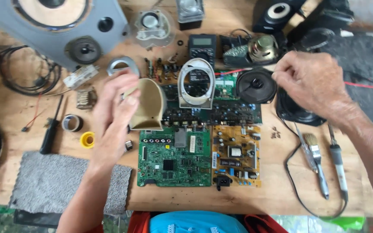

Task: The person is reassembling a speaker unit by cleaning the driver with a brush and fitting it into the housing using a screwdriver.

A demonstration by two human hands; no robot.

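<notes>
My left hand (114, 113) holds a beige arch-shaped plastic shell (148, 106) above the wooden table (5, 108), over the upper left corner of a green circuit board (173, 157). My right hand (311, 82) hovers with its fingers pinched together beside a round black speaker driver (255, 85); I cannot tell whether anything is between the fingertips. A grey arch-shaped frame (196, 84) with a round opening rests on a dark circuit board (221, 113) between the two hands.
A yellow power board (236, 156), a multimeter (202, 46), a grey speaker panel (61, 30), cables (26, 75), tape rolls (72, 123), a screwdriver (50, 129), a grey cloth (61, 181), a brush (316, 159), a soldering iron (337, 164) and a black mat (363, 82) crowd the table.
</notes>
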